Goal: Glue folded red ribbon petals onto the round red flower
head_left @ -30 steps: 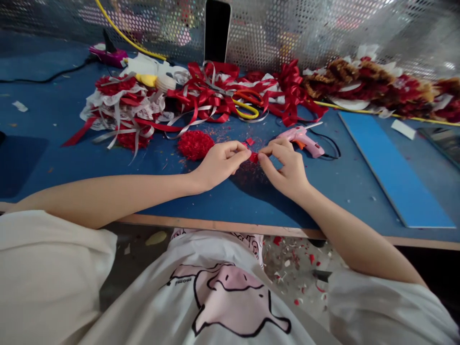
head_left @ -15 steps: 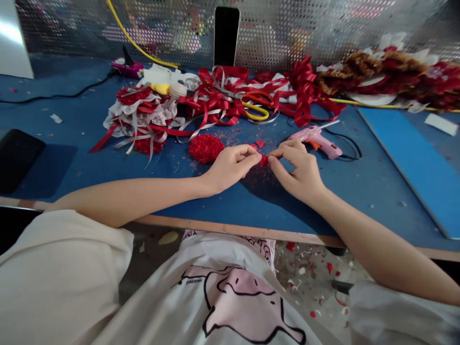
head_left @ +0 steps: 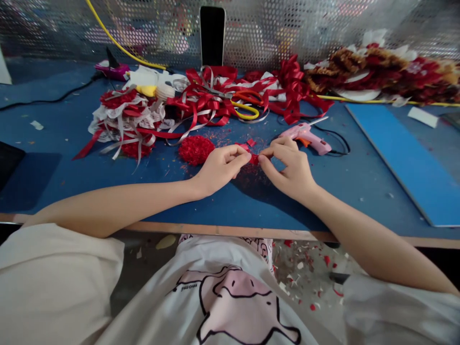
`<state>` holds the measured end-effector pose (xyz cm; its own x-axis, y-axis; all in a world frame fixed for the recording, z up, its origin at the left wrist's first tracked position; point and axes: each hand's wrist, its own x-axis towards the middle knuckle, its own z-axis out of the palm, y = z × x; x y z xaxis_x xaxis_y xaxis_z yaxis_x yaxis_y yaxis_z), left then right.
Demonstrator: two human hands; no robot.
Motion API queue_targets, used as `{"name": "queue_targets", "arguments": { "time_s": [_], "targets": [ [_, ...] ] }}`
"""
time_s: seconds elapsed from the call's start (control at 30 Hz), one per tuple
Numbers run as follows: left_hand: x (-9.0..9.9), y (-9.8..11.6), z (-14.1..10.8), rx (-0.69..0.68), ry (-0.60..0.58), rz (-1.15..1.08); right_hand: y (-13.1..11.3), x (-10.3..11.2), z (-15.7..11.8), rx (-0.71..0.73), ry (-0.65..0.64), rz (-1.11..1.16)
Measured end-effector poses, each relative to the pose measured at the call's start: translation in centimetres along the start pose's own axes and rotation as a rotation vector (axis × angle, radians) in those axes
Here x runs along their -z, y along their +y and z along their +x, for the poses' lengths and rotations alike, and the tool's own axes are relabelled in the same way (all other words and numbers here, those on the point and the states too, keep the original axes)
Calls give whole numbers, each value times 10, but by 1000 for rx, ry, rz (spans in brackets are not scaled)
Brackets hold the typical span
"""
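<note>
A small piece of red ribbon [head_left: 254, 159] stretches between the fingertips of both hands, just above the blue tabletop. My left hand [head_left: 223, 166] pinches its left end, and part of the ribbon is covered by the fingers. The other end is pinched between thumb and fingers of my right hand [head_left: 287, 165]. Close to my left hand lies a fuzzy red pompom-like bundle [head_left: 196, 150]. Just behind my right hand rests a pink glue gun [head_left: 312, 138] with an orange trigger. A small red scrap [head_left: 251, 142] lies behind the ribbon.
Scissors with yellow and orange handles [head_left: 246, 112] lie on a heap of red and white ribbons [head_left: 215, 103]. Lace bows [head_left: 124, 115] sit at left. A phone [head_left: 212, 36] leans on the perforated metal panel. At right lies a blue board [head_left: 406, 163].
The whole view has shifted slightly, so things appear further left. Both hands keep their pinch on the red ribbon with hardly any movement relative to the table.
</note>
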<state>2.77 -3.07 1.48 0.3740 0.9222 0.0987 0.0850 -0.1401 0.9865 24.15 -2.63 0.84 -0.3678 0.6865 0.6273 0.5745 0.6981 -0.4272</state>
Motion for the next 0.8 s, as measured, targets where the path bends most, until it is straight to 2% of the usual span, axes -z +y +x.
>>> {"name": "queue_targets", "arguments": {
  "time_s": [0.5,0.8],
  "targets": [
    [0,-4,1,-51,38,55,2,0,0,84,-4,-9],
    [-1,-2,1,-14,82,-46,0,4,0,38,0,35]
  ]
}}
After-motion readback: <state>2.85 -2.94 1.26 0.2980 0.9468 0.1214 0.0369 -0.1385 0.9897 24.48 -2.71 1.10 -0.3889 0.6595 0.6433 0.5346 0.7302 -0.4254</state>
